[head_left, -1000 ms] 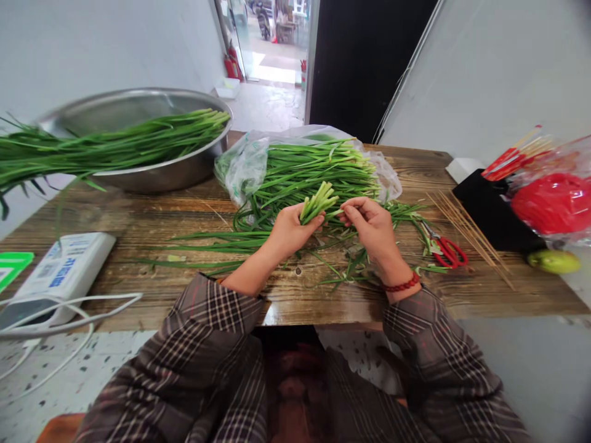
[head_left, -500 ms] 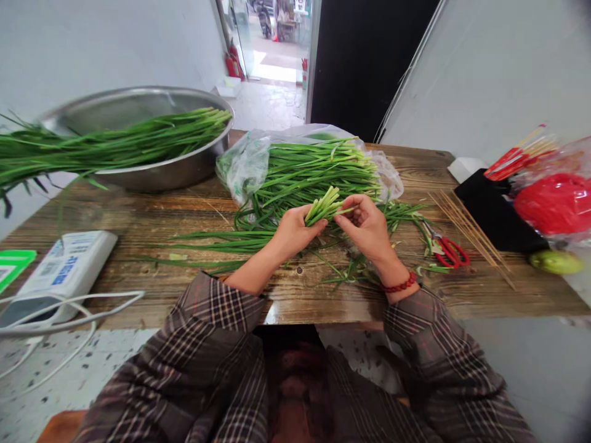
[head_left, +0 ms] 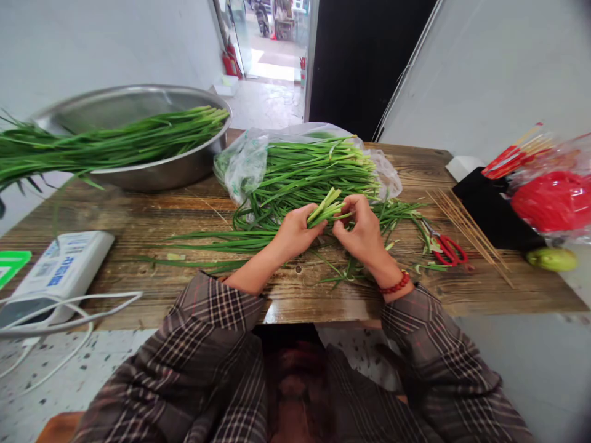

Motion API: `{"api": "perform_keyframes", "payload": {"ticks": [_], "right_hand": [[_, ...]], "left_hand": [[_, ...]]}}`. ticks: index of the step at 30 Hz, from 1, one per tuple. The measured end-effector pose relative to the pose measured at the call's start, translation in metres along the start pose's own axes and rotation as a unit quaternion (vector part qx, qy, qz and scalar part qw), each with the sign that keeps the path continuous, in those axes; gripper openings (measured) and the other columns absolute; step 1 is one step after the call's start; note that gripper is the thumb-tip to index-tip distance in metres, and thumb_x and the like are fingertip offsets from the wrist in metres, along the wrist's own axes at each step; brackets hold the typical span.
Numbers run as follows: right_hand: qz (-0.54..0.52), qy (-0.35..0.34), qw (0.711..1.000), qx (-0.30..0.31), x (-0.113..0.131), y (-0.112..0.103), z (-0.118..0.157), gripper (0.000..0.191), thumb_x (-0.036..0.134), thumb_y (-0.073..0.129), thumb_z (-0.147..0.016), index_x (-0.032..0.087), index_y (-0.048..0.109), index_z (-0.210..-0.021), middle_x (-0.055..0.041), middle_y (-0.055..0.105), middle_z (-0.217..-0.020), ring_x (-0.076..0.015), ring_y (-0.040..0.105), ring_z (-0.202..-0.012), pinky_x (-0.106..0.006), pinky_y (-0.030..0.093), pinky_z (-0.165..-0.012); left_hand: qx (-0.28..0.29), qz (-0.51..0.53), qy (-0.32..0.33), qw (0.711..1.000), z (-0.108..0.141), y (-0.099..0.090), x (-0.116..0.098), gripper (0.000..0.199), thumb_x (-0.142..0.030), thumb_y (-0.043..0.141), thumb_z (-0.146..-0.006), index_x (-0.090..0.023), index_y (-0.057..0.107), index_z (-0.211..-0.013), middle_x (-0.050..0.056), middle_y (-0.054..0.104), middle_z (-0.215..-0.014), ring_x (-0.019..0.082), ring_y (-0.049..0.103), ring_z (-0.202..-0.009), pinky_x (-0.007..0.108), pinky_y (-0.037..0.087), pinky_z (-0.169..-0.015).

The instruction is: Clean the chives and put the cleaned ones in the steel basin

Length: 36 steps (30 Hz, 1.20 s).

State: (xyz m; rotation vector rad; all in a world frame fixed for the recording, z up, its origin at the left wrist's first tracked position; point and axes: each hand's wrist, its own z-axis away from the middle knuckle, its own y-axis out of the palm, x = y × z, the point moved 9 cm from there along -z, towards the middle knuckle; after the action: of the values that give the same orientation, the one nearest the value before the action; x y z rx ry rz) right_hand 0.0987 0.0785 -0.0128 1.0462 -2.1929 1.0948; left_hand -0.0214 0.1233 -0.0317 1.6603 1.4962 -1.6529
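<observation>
My left hand [head_left: 297,231] is wrapped round a small bunch of green stalks [head_left: 327,208], whose pale cut ends point up and right. The long leaves of this bunch trail left over the wooden table [head_left: 184,212]. Close on the right, my right hand [head_left: 359,226] has its thumb and fingers pinched at the pale ends; what they grip there is too small to make out. Behind both hands, a large pile of the same stalks [head_left: 318,169] lies on a clear plastic bag [head_left: 247,163]. Loose trimmings [head_left: 346,271] lie below my right hand.
A steel basin [head_left: 152,175] with long green stalks stands at the back left. Red-handled scissors [head_left: 450,251] and thin wooden skewers [head_left: 471,231] lie to the right, near a black box [head_left: 496,215]. A white box [head_left: 69,267] with cables is at the left.
My right hand has shifted slightly left, its fingers now more closed by the pale ends. A few stalks in my left hand stand at a different angle.
</observation>
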Motion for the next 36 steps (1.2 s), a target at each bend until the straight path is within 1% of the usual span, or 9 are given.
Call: {"api": "perform_keyframes", "payload": {"ticks": [4, 10, 12, 16, 21, 24, 28, 33, 36], "right_hand": [[0.06, -0.026, 0.997, -0.04, 0.001, -0.013, -0.002, 0.024, 0.007, 0.05, -0.069, 0.023, 0.047, -0.087, 0.0028, 0.053, -0.078, -0.0126, 0.053, -0.068, -0.027, 0.047, -0.065], [0.019, 0.035, 0.988, -0.148, -0.025, -0.055, -0.006, 0.013, 0.012, 0.051, -0.077, 0.021, 0.058, -0.082, 0.0014, 0.058, -0.075, -0.0131, 0.052, -0.063, -0.029, 0.043, -0.061], [0.009, 0.011, 0.993, -0.119, -0.019, -0.054, -0.008, 0.013, 0.016, 0.051, -0.082, 0.022, 0.062, -0.082, -0.0004, 0.062, -0.077, -0.0152, 0.057, -0.07, -0.031, 0.045, -0.067], [0.07, -0.105, 0.992, -0.005, 0.009, -0.027, -0.008, 0.012, 0.023, 0.057, -0.087, 0.023, 0.067, -0.08, -0.0034, 0.069, -0.087, -0.0198, 0.062, -0.088, -0.039, 0.046, -0.085], [0.129, -0.138, 0.98, 0.061, 0.011, -0.001, -0.002, 0.007, 0.022, 0.059, -0.086, 0.022, 0.065, -0.083, -0.0058, 0.07, -0.094, -0.0223, 0.06, -0.093, -0.039, 0.044, -0.084], [0.138, -0.112, 0.981, 0.071, 0.006, 0.008, 0.0, 0.009, 0.019, 0.053, -0.086, 0.021, 0.06, -0.082, -0.0077, 0.067, -0.091, -0.023, 0.057, -0.089, -0.039, 0.043, -0.082], [0.101, -0.044, 0.993, 0.033, -0.008, 0.008, -0.003, 0.015, 0.022, 0.044, -0.09, 0.021, 0.053, -0.078, -0.0067, 0.062, -0.084, -0.0213, 0.054, -0.082, -0.035, 0.042, -0.076], [0.006, 0.06, 0.997, -0.041, -0.036, -0.02, -0.008, 0.023, 0.035, 0.043, -0.094, 0.021, 0.054, -0.079, 0.0002, 0.057, -0.069, -0.0152, 0.053, -0.066, -0.029, 0.042, -0.067], [-0.018, 0.085, 0.993, -0.076, -0.041, -0.039, -0.007, 0.029, 0.044, 0.047, -0.094, 0.021, 0.057, -0.079, 0.0036, 0.052, -0.061, -0.0124, 0.048, -0.056, -0.026, 0.038, -0.059]], "left_hand": [[-0.013, -0.014, 0.021, 1.0, 0.002, -0.003, -0.005, 0.011, -0.016, 0.058, -0.079, -0.017, 0.051, -0.07, -0.005, 0.048, -0.062, 0.01, 0.043, -0.06, 0.024, 0.033, -0.06], [-0.032, -0.041, 0.019, 0.998, 0.003, -0.009, 0.0, 0.011, -0.016, 0.058, -0.079, -0.016, 0.053, -0.069, -0.003, 0.05, -0.062, 0.011, 0.044, -0.061, 0.024, 0.032, -0.059], [-0.038, -0.059, 0.022, 0.997, 0.002, -0.01, 0.002, 0.01, -0.015, 0.059, -0.079, -0.016, 0.055, -0.069, -0.003, 0.051, -0.062, 0.011, 0.044, -0.061, 0.024, 0.031, -0.059], [-0.033, -0.078, 0.034, 0.996, 0.002, -0.007, 0.003, 0.007, -0.016, 0.058, -0.079, -0.015, 0.06, -0.072, -0.003, 0.055, -0.064, 0.011, 0.047, -0.063, 0.023, 0.033, -0.06], [-0.005, -0.114, 0.035, 0.993, 0.003, 0.0, 0.003, 0.009, -0.019, 0.057, -0.08, -0.015, 0.06, -0.073, -0.003, 0.057, -0.066, 0.012, 0.05, -0.065, 0.022, 0.035, -0.061], [0.001, -0.133, 0.032, 0.991, 0.003, 0.002, 0.003, 0.012, -0.022, 0.056, -0.081, -0.016, 0.057, -0.071, -0.003, 0.056, -0.066, 0.011, 0.049, -0.065, 0.022, 0.035, -0.062], [0.0, -0.16, 0.035, 0.987, 0.003, 0.002, 0.002, 0.012, -0.019, 0.057, -0.078, -0.017, 0.052, -0.067, -0.003, 0.052, -0.063, 0.011, 0.047, -0.063, 0.023, 0.032, -0.061], [-0.018, -0.126, 0.035, 0.991, 0.003, -0.005, 0.0, 0.012, -0.02, 0.058, -0.078, -0.017, 0.053, -0.067, -0.003, 0.05, -0.062, 0.011, 0.045, -0.062, 0.023, 0.031, -0.059], [-0.038, -0.094, 0.036, 0.994, 0.002, -0.011, -0.002, 0.01, -0.02, 0.058, -0.079, -0.016, 0.056, -0.069, -0.003, 0.05, -0.061, 0.011, 0.043, -0.06, 0.023, 0.031, -0.058]]}}
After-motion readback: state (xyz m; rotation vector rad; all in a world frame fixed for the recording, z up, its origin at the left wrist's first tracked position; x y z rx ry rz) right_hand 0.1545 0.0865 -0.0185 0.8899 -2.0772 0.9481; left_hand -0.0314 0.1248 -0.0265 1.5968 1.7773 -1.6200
